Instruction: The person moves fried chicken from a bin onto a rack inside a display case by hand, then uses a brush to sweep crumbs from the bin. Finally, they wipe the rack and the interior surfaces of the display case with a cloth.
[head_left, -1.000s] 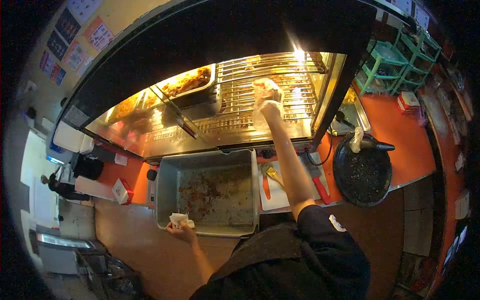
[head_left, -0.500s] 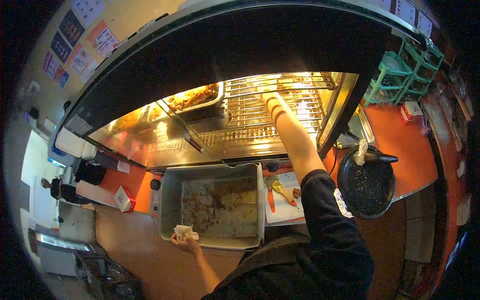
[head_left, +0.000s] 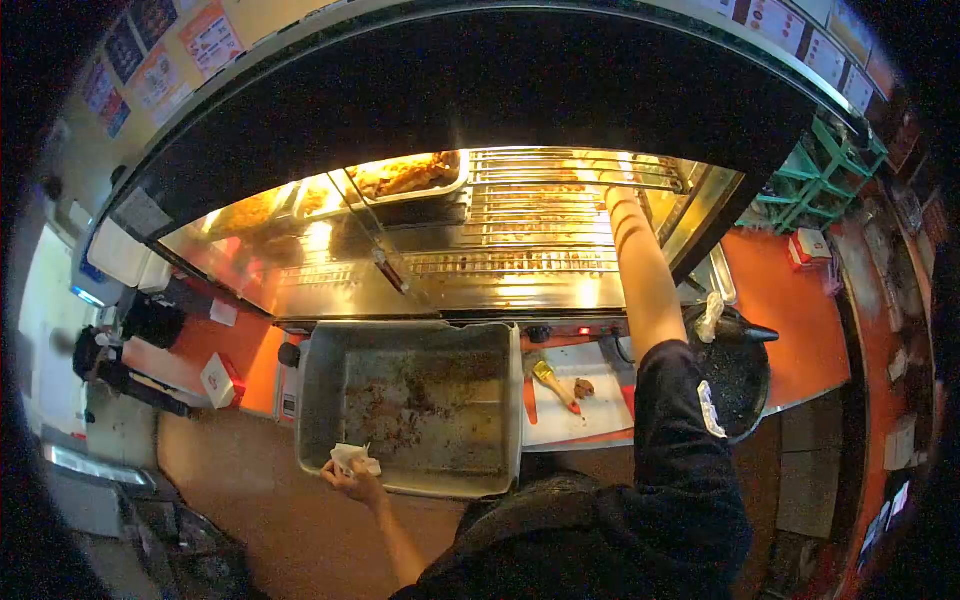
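Observation:
My left hand (head_left: pixel 354 485) is closed around a crumpled white paper napkin (head_left: pixel 353 459), at the near left corner of a grey tub (head_left: pixel 510 455). Dark crumbs and grease cover the tub's floor. My right arm reaches up into a lit food warmer (head_left: pixel 480 290). There my right hand (head_left: pixel 606 180) is at the right part of a wire rack (head_left: pixel 520 205), washed out by the bright light. Rack bars cross in front of it, so its fingers and anything in them cannot be made out. Brown crumbs lie around the rack.
Trays of fried food (head_left: pixel 405 175) sit in the warmer's left side. A brush (head_left: pixel 556 385) lies on a white board (head_left: pixel 560 430) right of the tub. Farther right are a round black pan (head_left: pixel 725 385), green baskets (head_left: pixel 815 180) and a red-white box (head_left: pixel 808 248). A person (head_left: pixel 110 370) stands far left.
My right hand has shifted right along the rack inside the warmer. My left hand still holds the napkin by the tub corner. The view has turned slightly.

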